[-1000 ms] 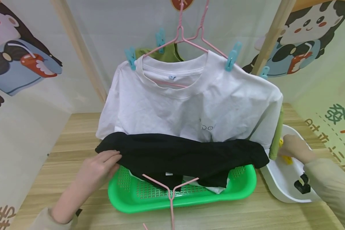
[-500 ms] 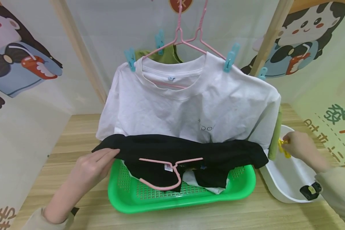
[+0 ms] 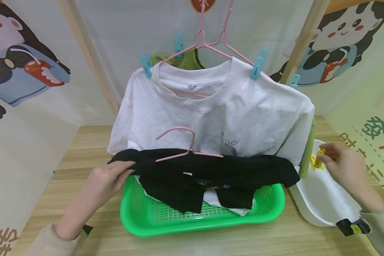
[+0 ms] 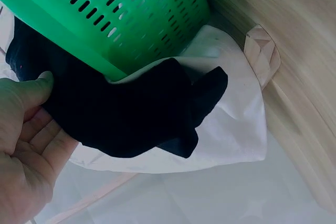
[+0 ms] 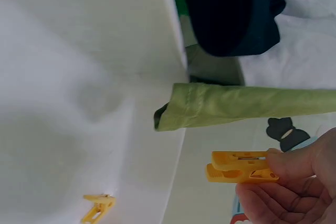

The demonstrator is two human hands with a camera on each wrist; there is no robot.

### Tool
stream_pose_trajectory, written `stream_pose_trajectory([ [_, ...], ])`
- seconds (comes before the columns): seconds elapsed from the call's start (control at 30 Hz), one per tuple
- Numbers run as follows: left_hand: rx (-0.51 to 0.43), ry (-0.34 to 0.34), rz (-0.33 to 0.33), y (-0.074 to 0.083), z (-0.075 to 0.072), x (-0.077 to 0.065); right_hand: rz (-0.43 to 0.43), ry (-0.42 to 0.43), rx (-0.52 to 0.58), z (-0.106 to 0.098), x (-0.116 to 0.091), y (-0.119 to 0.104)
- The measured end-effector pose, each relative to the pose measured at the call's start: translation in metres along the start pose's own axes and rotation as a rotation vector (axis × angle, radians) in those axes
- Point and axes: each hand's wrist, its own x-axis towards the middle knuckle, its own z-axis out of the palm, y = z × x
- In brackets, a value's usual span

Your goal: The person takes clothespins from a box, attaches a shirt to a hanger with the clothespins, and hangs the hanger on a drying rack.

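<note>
My left hand (image 3: 104, 183) pinches the left shoulder end of a black T-shirt (image 3: 243, 170), thumb on top in the left wrist view. A pink hanger (image 3: 192, 144) sits at the shirt's neck, its hook upright and its arms running under the black cloth. Over at the right, my right hand (image 3: 348, 169) holds a yellow clothespin (image 5: 239, 166) between thumb and fingers, above the white basin (image 3: 320, 202). Lower in that basin lies another yellow clothespin (image 5: 97, 207).
Under the black shirt stands a green basket (image 3: 195, 227) with slotted walls. Behind it a white T-shirt (image 3: 192, 124) hangs on a pink hanger, held by blue clothespins (image 3: 259, 64). An olive green garment (image 5: 236, 106) hangs behind, reaching over the basin's edge.
The hanger's hook has swung from pointing toward me to standing up against the white shirt. My right hand has come up out of the basin with a yellow clothespin.
</note>
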Motion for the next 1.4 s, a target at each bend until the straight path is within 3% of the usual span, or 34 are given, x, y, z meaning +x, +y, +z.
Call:
stream_pose_trajectory([
  [0.3,-0.041,-0.029,-0.049,-0.002,0.000,0.002,-0.030,0.088,0.026,-0.004,-0.005,-0.015],
  [0.53,-0.041,-0.005,-0.062,-0.004,0.002,0.002,0.044,0.053,0.042,-0.012,-0.012,-0.029],
  [0.73,-0.039,0.004,-0.068,-0.005,0.003,0.002,-0.007,0.094,0.076,-0.017,-0.016,-0.043],
  [0.97,-0.042,0.001,-0.068,-0.006,0.003,0.003,0.034,0.072,0.089,-0.022,-0.018,-0.057],
  [1.4,-0.043,-0.017,-0.074,-0.004,0.001,0.004,-0.157,0.121,0.214,-0.009,-0.017,-0.096],
])
